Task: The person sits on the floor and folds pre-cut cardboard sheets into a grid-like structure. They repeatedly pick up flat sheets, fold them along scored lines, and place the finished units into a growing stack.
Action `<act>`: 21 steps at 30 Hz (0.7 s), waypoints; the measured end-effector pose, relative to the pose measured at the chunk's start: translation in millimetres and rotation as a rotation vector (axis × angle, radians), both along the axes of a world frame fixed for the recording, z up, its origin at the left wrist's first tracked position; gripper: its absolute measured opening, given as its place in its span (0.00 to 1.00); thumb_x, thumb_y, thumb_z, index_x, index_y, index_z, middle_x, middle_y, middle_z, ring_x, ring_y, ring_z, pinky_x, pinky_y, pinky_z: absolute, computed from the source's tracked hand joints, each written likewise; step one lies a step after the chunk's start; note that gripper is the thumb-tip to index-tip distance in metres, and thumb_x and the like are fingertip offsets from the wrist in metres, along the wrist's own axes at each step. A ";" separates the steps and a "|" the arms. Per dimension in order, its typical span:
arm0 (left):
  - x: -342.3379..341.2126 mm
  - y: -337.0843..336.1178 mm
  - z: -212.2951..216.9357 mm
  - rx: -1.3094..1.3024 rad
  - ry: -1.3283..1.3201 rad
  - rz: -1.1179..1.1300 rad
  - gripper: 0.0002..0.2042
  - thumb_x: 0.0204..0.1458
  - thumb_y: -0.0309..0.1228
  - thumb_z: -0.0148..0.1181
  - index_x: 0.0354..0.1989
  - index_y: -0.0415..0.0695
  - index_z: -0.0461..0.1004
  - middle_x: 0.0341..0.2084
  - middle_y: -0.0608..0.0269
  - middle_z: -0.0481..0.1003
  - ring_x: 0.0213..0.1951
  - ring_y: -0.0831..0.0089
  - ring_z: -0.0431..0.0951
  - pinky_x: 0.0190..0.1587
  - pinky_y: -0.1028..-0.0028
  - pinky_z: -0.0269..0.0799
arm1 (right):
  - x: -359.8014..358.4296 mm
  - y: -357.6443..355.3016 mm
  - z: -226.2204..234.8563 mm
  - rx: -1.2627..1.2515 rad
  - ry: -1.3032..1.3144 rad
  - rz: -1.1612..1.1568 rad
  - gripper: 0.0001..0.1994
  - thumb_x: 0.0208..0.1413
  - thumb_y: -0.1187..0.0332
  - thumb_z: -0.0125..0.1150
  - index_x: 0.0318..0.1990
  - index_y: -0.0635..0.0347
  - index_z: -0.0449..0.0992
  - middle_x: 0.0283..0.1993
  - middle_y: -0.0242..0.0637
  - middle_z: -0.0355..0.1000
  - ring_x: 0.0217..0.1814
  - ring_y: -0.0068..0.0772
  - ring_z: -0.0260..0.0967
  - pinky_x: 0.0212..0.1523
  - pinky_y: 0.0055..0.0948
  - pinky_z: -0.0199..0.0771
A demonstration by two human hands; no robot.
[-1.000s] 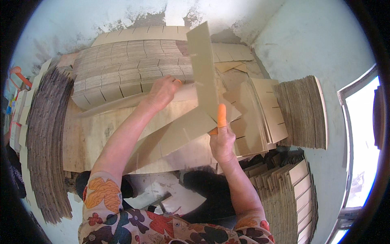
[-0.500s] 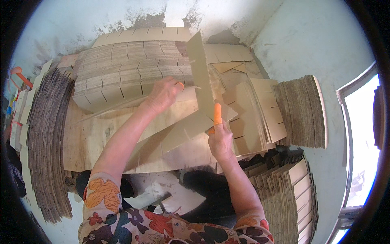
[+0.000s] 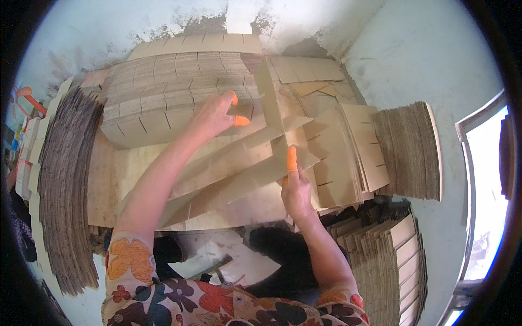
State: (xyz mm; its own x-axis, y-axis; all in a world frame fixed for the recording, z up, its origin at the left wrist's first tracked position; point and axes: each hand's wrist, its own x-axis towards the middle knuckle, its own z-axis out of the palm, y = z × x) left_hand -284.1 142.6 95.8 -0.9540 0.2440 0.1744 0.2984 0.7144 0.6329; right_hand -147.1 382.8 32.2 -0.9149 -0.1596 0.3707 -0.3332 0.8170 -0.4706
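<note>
My right hand (image 3: pixel 297 196), with orange finger covers, grips a long slotted cardboard strip (image 3: pixel 268 89) near its close end. Two other cardboard strips cross it: a farther one (image 3: pixel 231 148) and a nearer one (image 3: pixel 231 186), both slanting down to the left. Above the farther crossing strip is my left hand (image 3: pixel 213 116), its thumb and a finger in orange covers spread apart with nothing between them. Behind that hand lies a long stack of slotted cardboard strips (image 3: pixel 174 81) on the wooden board (image 3: pixel 136 168).
Flat slotted sheets (image 3: pixel 334 157) lie on the right of the board, beside an upright cardboard stack (image 3: pixel 408 149). Another tall stack (image 3: pixel 68 190) stands on the left. More slotted pieces (image 3: pixel 375 261) are piled at lower right. A plaster wall (image 3: pixel 418 49) rises behind.
The farther strip has come down across the strip in my right hand and now sits beside the nearer one. My left hand has let go of it, fingers parting.
</note>
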 end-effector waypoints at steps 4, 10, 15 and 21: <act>-38.2 -3.8 -35.4 -0.416 0.188 -0.022 0.22 0.40 0.35 0.70 0.40 0.35 0.69 0.36 0.49 0.73 0.44 0.57 0.71 0.44 0.61 0.69 | 4.9 -5.6 3.7 -0.032 -0.022 0.011 0.38 0.44 0.83 0.50 0.67 0.60 0.49 0.47 0.59 0.69 0.31 0.56 0.72 0.29 0.42 0.76; -53.1 5.7 -74.9 -0.474 0.367 -0.022 0.17 0.41 0.29 0.66 0.39 0.37 0.68 0.35 0.50 0.72 0.46 0.55 0.70 0.47 0.61 0.68 | 8.5 -3.5 3.5 -0.017 -0.038 0.007 0.37 0.44 0.82 0.52 0.66 0.60 0.53 0.46 0.57 0.70 0.30 0.54 0.72 0.28 0.41 0.76; -55.6 -0.1 -75.9 -0.474 0.393 -0.035 0.06 0.42 0.24 0.60 0.29 0.40 0.71 0.29 0.52 0.73 0.40 0.55 0.72 0.42 0.61 0.70 | 10.4 -2.9 1.5 0.015 -0.022 0.019 0.37 0.43 0.81 0.53 0.66 0.60 0.53 0.47 0.57 0.69 0.29 0.54 0.72 0.28 0.41 0.76; -44.8 -2.1 -61.3 -0.426 0.377 -0.046 0.03 0.43 0.24 0.58 0.26 0.41 0.72 0.25 0.55 0.75 0.35 0.56 0.75 0.35 0.60 0.72 | 15.2 -1.4 9.3 0.047 -0.002 0.041 0.36 0.43 0.81 0.53 0.65 0.61 0.54 0.51 0.58 0.68 0.30 0.54 0.72 0.28 0.41 0.76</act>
